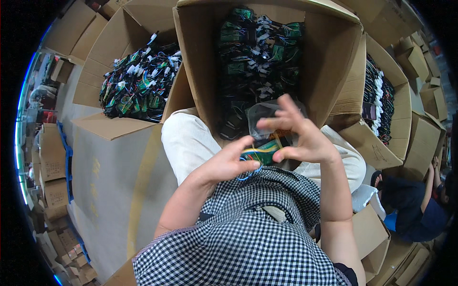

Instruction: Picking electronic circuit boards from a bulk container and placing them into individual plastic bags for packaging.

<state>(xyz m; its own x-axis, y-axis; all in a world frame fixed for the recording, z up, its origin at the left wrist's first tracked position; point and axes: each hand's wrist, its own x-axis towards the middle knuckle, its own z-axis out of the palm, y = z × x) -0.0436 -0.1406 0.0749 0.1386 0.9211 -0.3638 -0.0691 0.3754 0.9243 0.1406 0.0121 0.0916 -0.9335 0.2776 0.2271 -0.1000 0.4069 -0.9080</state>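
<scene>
Sitting over my lap, I am working through a lot of small wired circuit boards, and going from my left across, the open carton on the floor (125, 62) is lying heaped with a tangle of green boards, coloured leads and white plugs (140, 81). Next to it, the tall carton leaning against my knees (200, 62) is holding another dark mass of the same boards (260, 52), with a clear plastic bag (262, 114) showing at its mouth just beyond my fingers. My left hand (224, 164) is pinching the near end of one wired board (260, 153), thumb and forefinger closed on its bundle of yellow, green and blue wires, a blue loop hanging below. My right hand (298, 138) is gripping the far end of that same piece between thumb and forefinger, while its other fingers are spreading up and loose. So the piece is being held between both hands, above my checked apron (248, 229) and in front of the tall carton's opening. Further right, a third carton (381, 119) is showing boards standing in a neater row (379, 100), and another person (420, 205) is crouching beyond it. Judging by this, I am handling a single piece with a great many waiting in the heaped cartons; which ones are finished I cannot tell.
</scene>
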